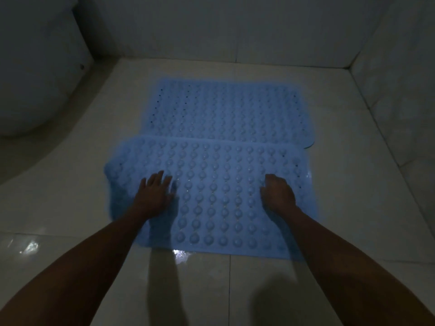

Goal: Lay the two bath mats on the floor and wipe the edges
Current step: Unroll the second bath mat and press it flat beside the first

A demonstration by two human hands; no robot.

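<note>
Two blue bumpy bath mats lie on the white tiled floor. The far mat (226,109) lies flat toward the back wall. The near mat (211,196) overlaps the far mat's front edge and shows rows of round suction cups. My left hand (155,191) presses flat on the near mat's left part, fingers spread. My right hand (279,192) rests on its right part, fingers bent down onto the mat; whether they pinch it I cannot tell.
A white toilet base (35,78) stands at the far left. Tiled walls (235,27) close the back and right side. Wet, glossy floor tiles (183,257) run in front of the near mat.
</note>
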